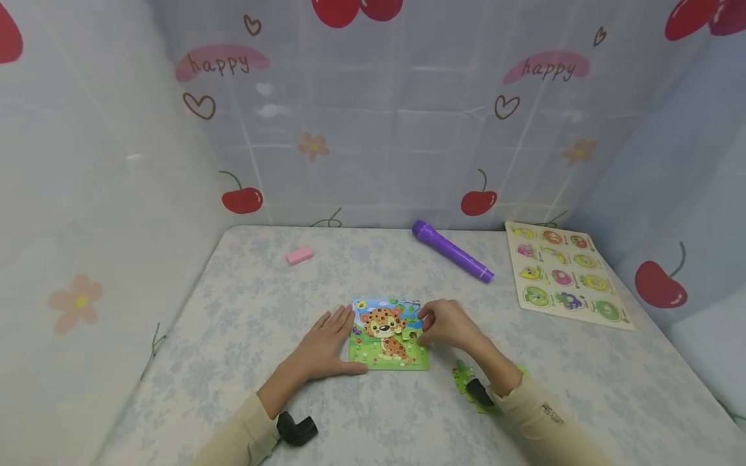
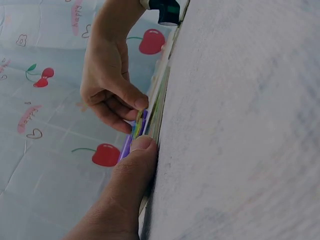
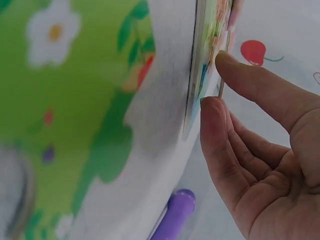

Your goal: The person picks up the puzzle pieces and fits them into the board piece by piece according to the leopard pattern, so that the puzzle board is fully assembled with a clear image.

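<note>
A small square jigsaw puzzle [image 1: 379, 357] with a cartoon leopard on grass lies on the table between the hands. My left hand [image 1: 323, 346] rests at its left side, fingers extended along the edge and thumb [image 2: 142, 145] at the near corner. Over the puzzle's right part, my right hand [image 1: 447, 323] pinches a thin puzzle piece [image 3: 221, 87] between thumb and fingertips. That piece is tilted and seen nearly edge-on in the right wrist view. Green loose puzzle pieces [image 1: 462, 377] lie under the right forearm, partly hidden by it and the wrist camera.
A purple toy microphone [image 1: 453, 251] lies behind the puzzle, toward the right. Further right is a wooden fruit board [image 1: 568, 272]. A pink block [image 1: 300, 255] sits at the back left. Curtains printed with cherries surround the table's back and sides.
</note>
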Demonstrator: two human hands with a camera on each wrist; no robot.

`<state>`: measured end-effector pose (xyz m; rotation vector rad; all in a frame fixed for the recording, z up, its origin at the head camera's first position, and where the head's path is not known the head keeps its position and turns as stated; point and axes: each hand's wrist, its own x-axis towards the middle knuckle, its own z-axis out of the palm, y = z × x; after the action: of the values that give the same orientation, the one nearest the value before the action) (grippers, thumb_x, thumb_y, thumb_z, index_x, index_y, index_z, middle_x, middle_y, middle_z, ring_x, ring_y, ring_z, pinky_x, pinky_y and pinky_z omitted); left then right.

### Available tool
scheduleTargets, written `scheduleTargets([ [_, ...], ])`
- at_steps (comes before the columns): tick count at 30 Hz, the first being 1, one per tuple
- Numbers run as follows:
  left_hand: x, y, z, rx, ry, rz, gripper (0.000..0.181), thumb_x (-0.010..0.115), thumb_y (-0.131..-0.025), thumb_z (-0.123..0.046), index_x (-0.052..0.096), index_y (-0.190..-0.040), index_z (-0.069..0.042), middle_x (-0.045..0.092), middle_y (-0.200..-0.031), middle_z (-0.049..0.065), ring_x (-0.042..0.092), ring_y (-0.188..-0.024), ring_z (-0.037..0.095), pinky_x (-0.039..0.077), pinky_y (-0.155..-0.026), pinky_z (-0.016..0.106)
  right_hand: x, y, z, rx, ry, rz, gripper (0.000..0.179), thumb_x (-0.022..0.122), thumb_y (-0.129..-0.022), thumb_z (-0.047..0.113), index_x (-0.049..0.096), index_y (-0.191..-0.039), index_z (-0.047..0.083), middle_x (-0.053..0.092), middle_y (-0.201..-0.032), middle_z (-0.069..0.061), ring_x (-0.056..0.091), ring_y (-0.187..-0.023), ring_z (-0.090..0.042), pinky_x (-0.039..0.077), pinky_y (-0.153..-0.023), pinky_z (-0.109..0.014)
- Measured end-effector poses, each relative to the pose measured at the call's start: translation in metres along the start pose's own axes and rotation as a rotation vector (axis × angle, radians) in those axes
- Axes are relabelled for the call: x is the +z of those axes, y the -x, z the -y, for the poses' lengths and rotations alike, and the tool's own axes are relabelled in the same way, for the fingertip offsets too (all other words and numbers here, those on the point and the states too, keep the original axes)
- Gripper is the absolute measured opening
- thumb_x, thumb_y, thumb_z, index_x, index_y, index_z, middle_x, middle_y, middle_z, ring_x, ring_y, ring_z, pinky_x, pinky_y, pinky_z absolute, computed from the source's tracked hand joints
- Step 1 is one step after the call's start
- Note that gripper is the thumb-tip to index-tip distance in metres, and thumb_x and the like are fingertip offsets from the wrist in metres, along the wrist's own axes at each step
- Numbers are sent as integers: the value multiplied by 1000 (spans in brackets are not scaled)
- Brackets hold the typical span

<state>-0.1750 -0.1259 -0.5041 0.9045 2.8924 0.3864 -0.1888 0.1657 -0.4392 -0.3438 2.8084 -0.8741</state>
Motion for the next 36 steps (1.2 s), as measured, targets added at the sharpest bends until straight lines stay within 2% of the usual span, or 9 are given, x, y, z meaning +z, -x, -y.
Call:
scheduleTargets([
  [6,3,0,0,-5,-11,21,118,49,-77,-84,10,-157,-7,7,-165,9,9,-153,24,14,-124,47,7,-2,3,24,27,14,38,89,-67,14,72,-99,4,65,-72,5,57,-64,-9,51,-65,-26],
  [13,5,1,0,-6,-19,14,117,50,-77,-83,11,-157,-7,8,-165,8,10,-153,24,14,-124,48,11,-2,4,28,41,15,40,88,-67,13,72,-102,2,64,-71,5,57,-63,-9,51,-66,-28],
  [36,0,1,-2,-14,3,21,117,53,-77,-80,11,-157,-5,9,-165,10,10,-153,25,14,-123,49,10,-3,6,33,67,43,44,88,-67,15,71,-104,1,63,-72,4,54,-64,-11,48,-66,-28],
])
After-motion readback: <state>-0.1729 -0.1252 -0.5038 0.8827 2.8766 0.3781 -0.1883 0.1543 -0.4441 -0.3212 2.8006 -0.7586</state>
